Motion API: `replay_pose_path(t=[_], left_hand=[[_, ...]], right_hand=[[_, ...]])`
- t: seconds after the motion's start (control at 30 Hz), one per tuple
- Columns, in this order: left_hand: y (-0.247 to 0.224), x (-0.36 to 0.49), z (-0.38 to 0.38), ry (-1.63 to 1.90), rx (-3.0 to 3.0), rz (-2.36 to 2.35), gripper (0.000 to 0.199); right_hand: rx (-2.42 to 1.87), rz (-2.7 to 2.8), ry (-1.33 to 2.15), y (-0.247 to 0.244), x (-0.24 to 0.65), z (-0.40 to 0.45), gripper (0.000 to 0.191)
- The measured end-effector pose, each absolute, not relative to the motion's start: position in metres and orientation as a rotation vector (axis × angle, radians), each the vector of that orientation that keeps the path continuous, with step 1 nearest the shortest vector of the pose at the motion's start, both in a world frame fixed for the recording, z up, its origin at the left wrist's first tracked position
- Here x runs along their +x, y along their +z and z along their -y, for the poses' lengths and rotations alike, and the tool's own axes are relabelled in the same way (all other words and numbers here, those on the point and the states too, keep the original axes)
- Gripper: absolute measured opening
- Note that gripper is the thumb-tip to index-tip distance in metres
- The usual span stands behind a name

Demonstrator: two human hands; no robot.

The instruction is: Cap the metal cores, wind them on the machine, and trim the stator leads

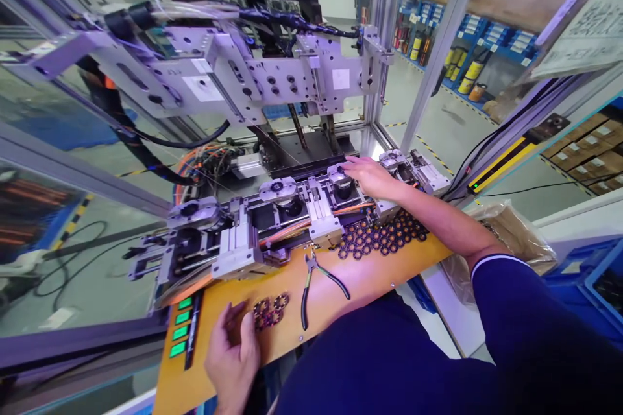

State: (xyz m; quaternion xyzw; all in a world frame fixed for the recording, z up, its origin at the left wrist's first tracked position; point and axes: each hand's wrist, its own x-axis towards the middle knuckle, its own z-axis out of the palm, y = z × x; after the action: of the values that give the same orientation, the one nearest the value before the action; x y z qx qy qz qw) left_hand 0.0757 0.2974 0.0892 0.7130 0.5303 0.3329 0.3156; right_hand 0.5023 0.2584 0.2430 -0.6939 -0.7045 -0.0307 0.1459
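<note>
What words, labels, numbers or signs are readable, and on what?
No text readable with certainty.
Hanging sheet: lettering, too blurred.
Upper machine plate: small marks, too blurred.
White sticker on it: nothing legible.
Green panels: too small.
Cartons: labels too small.

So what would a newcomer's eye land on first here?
Probably the pale metal plate spanning the upper view. Next, the crowd of dark rings on the orange board, below the right hand reaching into the machinery. Then the pliers, handles spread, between those rings and the left hand.
</note>
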Motion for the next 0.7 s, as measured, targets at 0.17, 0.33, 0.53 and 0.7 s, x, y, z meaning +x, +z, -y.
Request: replay_pose_path(t=[0.17, 0.33, 0.53, 0.7], left_hand=[[0.109, 0.065, -0.288, 0.973, 1.756, -1.404, 0.072], [0.13, 0.049, -0.263, 1.073, 1.626, -1.349, 0.064], [0.149, 0.073, -0.251, 0.986, 1.551, -1.108, 0.063], [0.154, 0.102, -0.246, 0.696, 1.495, -0.986, 0.058]], right_hand=[[-1.854, 1.908, -0.191, 0.25, 0.476, -0.222, 0.043], [-1.752, 1.867, -0.19, 0.208, 0.404, -0.151, 0.033], [-1.944, 1.913, -0.036, 0.13, 0.356, -0.151, 0.009], [-2.1, 1.873, 0.034, 0.112, 0.352, -0.169, 0.018]])
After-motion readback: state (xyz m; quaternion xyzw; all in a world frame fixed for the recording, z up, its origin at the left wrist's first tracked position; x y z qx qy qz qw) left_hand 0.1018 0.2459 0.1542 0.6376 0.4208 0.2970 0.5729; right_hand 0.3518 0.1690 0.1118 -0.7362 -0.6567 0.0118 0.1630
